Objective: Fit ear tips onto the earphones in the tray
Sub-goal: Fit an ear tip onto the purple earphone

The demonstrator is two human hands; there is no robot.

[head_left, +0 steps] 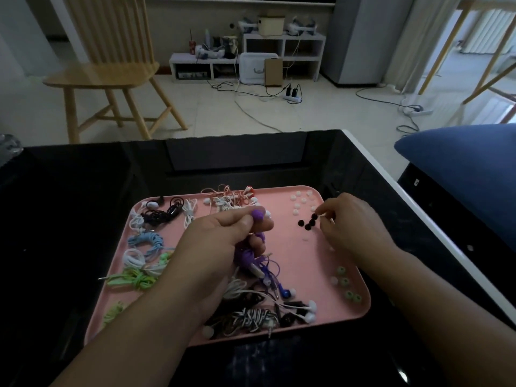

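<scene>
Head view, purple earphone [258,214] in left grip [223,233]

Pink tray [329,208], purple earphones [247,256], black ear tips [308,222], black table [83,196]

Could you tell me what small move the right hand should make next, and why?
Probably pinch one black ear tip and carry it to the purple earphone. The right hand already has its fingertips at the black tips on the pink tray, while the left hand holds the purple earphone up, apparently ready.
</scene>
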